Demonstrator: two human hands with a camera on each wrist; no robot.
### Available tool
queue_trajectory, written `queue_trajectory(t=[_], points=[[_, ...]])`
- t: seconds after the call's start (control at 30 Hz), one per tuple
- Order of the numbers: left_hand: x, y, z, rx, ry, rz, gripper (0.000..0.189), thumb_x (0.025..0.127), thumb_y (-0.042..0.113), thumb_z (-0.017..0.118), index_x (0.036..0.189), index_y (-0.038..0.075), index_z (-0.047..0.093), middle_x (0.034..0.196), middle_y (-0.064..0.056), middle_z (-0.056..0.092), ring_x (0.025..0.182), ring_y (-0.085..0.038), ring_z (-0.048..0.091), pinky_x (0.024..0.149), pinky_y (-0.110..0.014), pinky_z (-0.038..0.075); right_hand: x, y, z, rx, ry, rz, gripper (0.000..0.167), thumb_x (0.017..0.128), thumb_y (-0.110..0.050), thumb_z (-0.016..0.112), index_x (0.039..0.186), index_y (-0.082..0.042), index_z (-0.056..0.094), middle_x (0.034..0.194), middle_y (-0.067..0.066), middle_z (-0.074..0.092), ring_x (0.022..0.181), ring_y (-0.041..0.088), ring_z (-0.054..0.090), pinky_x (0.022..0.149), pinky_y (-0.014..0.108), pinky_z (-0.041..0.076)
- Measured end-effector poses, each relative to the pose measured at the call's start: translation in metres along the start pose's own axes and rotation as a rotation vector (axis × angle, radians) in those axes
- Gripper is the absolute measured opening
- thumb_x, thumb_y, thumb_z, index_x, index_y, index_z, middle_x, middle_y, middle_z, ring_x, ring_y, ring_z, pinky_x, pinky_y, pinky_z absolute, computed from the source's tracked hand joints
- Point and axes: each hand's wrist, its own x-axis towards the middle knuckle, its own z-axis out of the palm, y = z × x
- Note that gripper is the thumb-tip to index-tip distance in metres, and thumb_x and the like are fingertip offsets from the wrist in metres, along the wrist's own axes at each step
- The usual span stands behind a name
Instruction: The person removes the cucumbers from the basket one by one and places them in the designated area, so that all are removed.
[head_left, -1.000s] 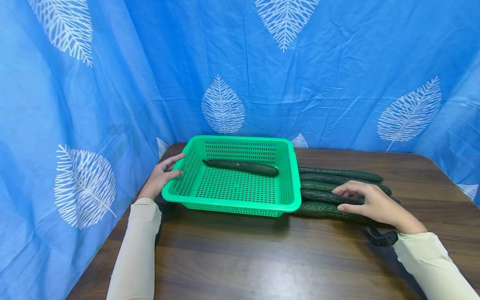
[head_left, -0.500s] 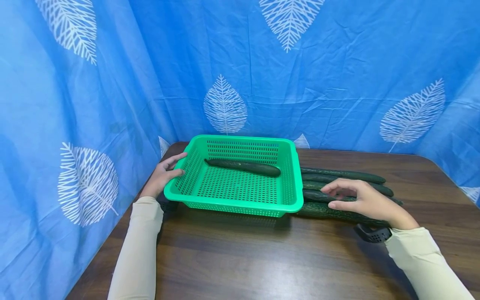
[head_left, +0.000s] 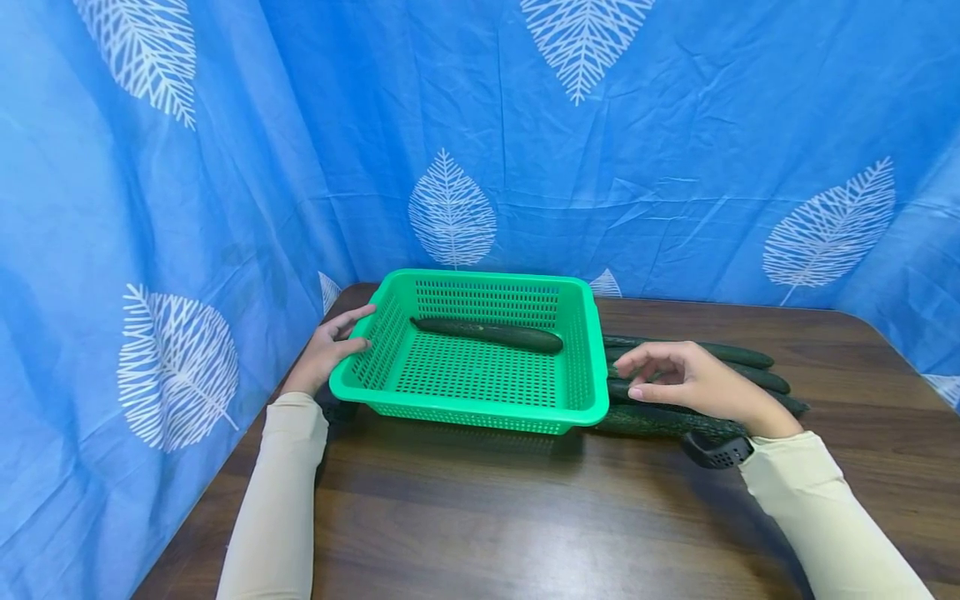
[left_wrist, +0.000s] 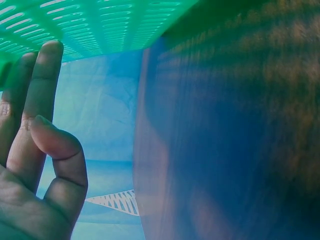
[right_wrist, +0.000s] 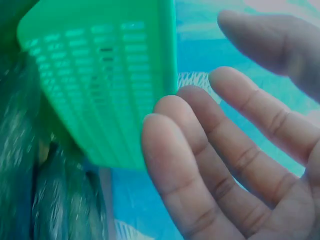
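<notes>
A green plastic basket (head_left: 468,414) with slotted walls stands on the table, with one dark green cucumber (head_left: 487,333) lying inside near its far wall. My left hand (head_left: 324,354) is at the basket's left rim, fingertips and thumb tip against it; the left wrist view shows straight fingers (left_wrist: 44,85) reaching up to the slotted wall and a bent thumb. To the right of the basket, several cucumbers (head_left: 645,422) lie side by side, their left ends partly behind the basket. Over them hovers my right hand (head_left: 693,379), fingers loosely bent, thumb apart, holding nothing.
The brown wooden table (head_left: 480,517) extends in front of the basket and to the right. A blue curtain (head_left: 660,150) with white leaf prints hangs behind and along the left side. Black straps circle both wrists.
My right hand has moved left and slightly up over the cucumbers, towards the basket. The left hand keeps its place at the rim, and the view has shifted slightly.
</notes>
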Motion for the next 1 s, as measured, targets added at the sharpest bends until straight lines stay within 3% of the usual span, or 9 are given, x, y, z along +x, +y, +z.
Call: queue_trajectory(t=[0.27,0.5,0.63,0.8,1.0], points=[[0.000,0.001,0.000,-0.030,-0.005,-0.012,0.070,0.102,0.007,0.061,0.169,0.012,0.040,0.165,-0.022,0.045,0.086,-0.008,0.066,0.074,-0.025,0.056,0.022,-0.009,0.002,0.048,-0.022,0.069,0.027,0.102,0.000,0.071,0.129,0.003,0.073,0.119,0.013,0.077,0.108,0.011,0.073,0.089,0.026,0.060],[0.000,0.001,0.000,-0.050,-0.010,-0.029,0.071,0.102,0.007,0.062,0.169,0.013,0.040,0.160,-0.025,0.048,0.085,-0.008,0.069,0.075,-0.026,0.058,0.039,-0.012,0.000,0.089,-0.077,0.077,0.031,0.103,0.001,0.069,0.131,0.013,0.067,0.120,0.024,0.075,0.097,0.018,0.076,0.080,0.039,0.064],[0.000,0.001,0.000,-0.048,-0.009,-0.025,0.071,0.102,0.007,0.062,0.169,0.014,0.040,0.160,-0.026,0.049,0.085,-0.008,0.068,0.074,-0.026,0.058,0.050,-0.013,-0.004,0.130,-0.137,0.127,0.035,0.104,-0.002,0.068,0.135,0.015,0.063,0.124,0.026,0.072,0.094,0.020,0.074,0.083,0.042,0.063],[0.000,0.000,0.000,-0.036,-0.007,-0.020,0.071,0.102,0.008,0.062,0.169,0.013,0.041,0.162,-0.024,0.047,0.086,-0.008,0.067,0.075,-0.026,0.057,0.065,-0.012,-0.008,0.203,-0.188,0.230,0.043,0.105,-0.005,0.068,0.140,0.017,0.058,0.131,0.029,0.068,0.103,0.020,0.074,0.091,0.042,0.062],[0.000,0.000,0.000,-0.032,-0.006,-0.018,0.071,0.102,0.007,0.062,0.169,0.013,0.041,0.162,-0.024,0.048,0.086,-0.008,0.067,0.075,-0.026,0.057,0.083,-0.012,-0.009,0.210,-0.221,0.293,0.044,0.103,-0.008,0.071,0.143,0.010,0.061,0.134,0.024,0.068,0.112,0.030,0.072,0.094,0.040,0.060]])
